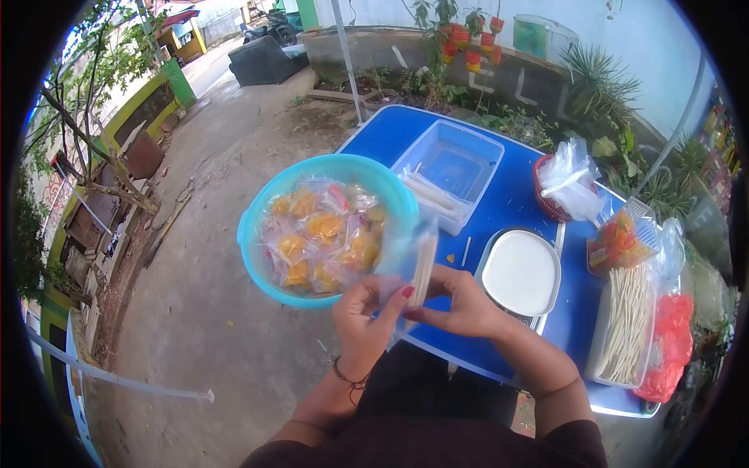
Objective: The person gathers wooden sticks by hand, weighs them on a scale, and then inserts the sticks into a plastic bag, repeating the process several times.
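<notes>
My left hand [365,316] pinches a clear plastic bag [398,285] by its lower left side. Pale thin sticks [424,265] stand upright in or against the bag, and my right hand [460,303] grips their lower end; blur hides whether they are fully inside. Just beyond my left hand is a turquoise basin [253,253] full of small clear packets [324,226] with yellow-orange contents. A clear plastic tub [468,164] with a bundle of pale sticks [433,193] lies past my hands on the blue table [390,129].
A white-topped scale [521,271] sits right of my right hand. Farther right are a red basket [550,204] with plastic bags, a container of sticks [624,327], an orange packet [620,242] and a red bag [669,343]. A pole [347,62] rises behind the table.
</notes>
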The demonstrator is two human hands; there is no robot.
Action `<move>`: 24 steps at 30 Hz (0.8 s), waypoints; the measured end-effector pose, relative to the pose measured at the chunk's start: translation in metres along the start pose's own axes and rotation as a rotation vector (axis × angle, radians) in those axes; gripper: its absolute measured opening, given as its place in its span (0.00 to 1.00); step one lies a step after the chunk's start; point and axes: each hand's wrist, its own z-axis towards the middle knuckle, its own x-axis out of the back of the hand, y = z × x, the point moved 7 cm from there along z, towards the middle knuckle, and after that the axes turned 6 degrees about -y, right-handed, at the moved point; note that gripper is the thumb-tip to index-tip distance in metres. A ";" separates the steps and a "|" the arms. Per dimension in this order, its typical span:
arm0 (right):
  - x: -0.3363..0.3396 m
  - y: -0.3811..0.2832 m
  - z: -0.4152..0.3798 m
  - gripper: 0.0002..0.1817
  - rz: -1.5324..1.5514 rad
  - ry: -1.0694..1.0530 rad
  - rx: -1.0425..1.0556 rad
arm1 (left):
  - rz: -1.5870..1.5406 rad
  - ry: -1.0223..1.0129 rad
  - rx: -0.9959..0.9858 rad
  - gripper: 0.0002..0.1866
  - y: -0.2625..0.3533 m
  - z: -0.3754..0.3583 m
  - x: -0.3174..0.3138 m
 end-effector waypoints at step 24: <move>0.001 -0.005 -0.020 0.07 0.218 -0.053 -0.197 | -0.214 -0.030 0.044 0.08 0.000 0.005 -0.002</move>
